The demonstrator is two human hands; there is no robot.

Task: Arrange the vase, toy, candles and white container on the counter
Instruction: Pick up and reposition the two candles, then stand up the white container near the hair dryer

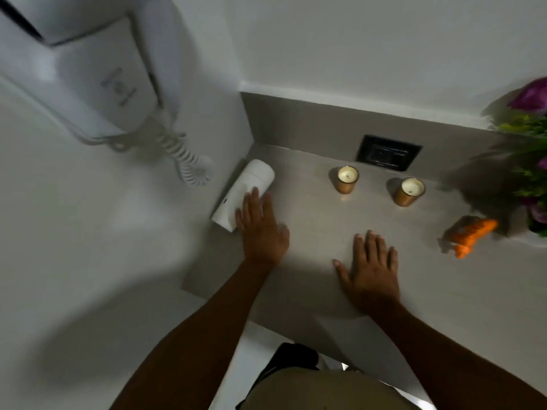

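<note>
A white cylindrical container (pixel 245 192) stands at the counter's far left corner, against the wall. My left hand (pixel 260 229) hovers flat beside it, its fingertips overlapping the container's lower side, fingers apart. My right hand (pixel 371 270) lies flat and spread over the grey counter (pixel 310 220), holding nothing. Two candles in gold glasses stand toward the back: one (pixel 347 179) at centre, the other (pixel 410 191) to its right. An orange toy (pixel 470 236) lies at the right, blurred. The vase (pixel 529 232) with purple flowers and green leaves sits at the far right edge, partly cut off.
A white wall-mounted hair dryer (pixel 97 69) with a coiled cord (pixel 183 155) hangs on the left wall above the corner. A black socket plate (pixel 387 156) is set in the low backsplash behind the candles. The counter's front edge runs below my forearms.
</note>
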